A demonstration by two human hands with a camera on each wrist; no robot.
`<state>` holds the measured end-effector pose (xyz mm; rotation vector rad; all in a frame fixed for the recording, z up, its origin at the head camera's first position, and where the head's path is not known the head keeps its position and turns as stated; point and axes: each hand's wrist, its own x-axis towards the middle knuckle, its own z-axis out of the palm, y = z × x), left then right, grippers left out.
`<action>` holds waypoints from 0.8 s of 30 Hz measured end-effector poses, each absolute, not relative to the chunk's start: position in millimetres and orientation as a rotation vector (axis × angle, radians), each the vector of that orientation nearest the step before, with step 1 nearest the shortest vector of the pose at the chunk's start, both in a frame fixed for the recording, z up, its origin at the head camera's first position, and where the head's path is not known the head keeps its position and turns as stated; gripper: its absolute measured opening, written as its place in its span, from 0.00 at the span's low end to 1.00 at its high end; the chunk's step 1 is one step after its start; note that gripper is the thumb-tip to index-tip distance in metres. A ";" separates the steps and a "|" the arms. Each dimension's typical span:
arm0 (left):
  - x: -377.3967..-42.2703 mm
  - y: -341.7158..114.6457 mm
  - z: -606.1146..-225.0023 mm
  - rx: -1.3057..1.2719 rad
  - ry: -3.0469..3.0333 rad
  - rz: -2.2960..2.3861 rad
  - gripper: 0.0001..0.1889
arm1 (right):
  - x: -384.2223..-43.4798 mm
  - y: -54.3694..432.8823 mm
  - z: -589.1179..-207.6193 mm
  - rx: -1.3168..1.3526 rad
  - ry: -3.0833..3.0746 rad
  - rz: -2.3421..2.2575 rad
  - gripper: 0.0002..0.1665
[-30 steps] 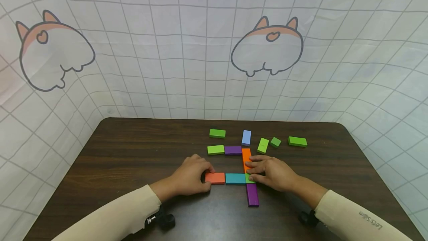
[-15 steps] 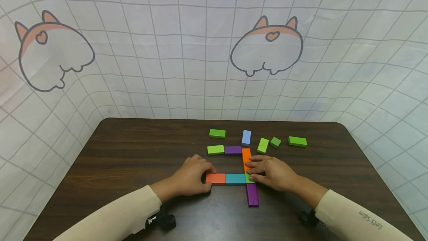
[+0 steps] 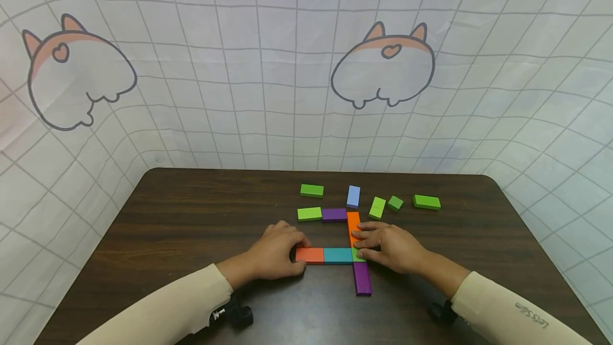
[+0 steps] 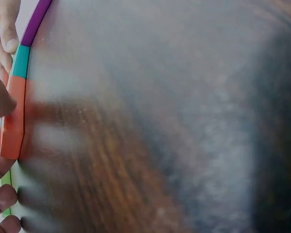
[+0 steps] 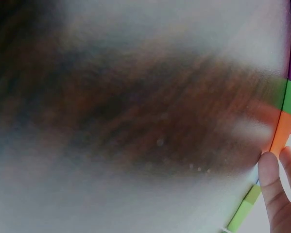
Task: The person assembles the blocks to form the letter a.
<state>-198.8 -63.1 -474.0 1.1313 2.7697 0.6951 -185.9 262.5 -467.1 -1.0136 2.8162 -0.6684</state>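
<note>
Grip: the left hand [image 3: 270,252] pinches the red block [image 3: 312,256] at its left end, between thumb and finger; the right hand [image 3: 395,249] seems to clasp nothing, its fingers laid extended on the orange block [image 3: 353,222] and the small green block [image 3: 355,255].
Red block's place: flat on the desk [image 3: 167,212], a little left of the middle between left and right edges, well apart from the far edge; its right end meets the teal block [image 3: 338,256], no gap seen.
Good pushing: the step looks like closing this row, so I would push lightly and straight from the left end, with the right fingers steadying the corner.
Red block's direction: its long axis runs parallel to the far edge, in line with the teal block, right end towards the right edge.
Orange block's direction: lengthwise towards the far edge, nearly square to the row.
</note>
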 end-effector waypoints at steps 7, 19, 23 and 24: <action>-207.3 -63.5 -467.1 1.121 2.768 0.747 0.13 | -185.4 263.0 -466.5 -1.015 2.810 -0.673 0.17; -239.7 -64.5 -452.1 1.056 2.859 0.839 0.16 | -185.8 262.2 -465.5 -1.033 2.811 -0.677 0.16; -251.3 -65.0 -451.1 1.018 2.882 0.814 0.17 | -185.3 262.3 -465.5 -1.026 2.809 -0.685 0.16; -254.3 -65.3 -451.1 1.007 2.888 0.811 0.17 | -185.2 262.4 -465.6 -1.025 2.808 -0.686 0.16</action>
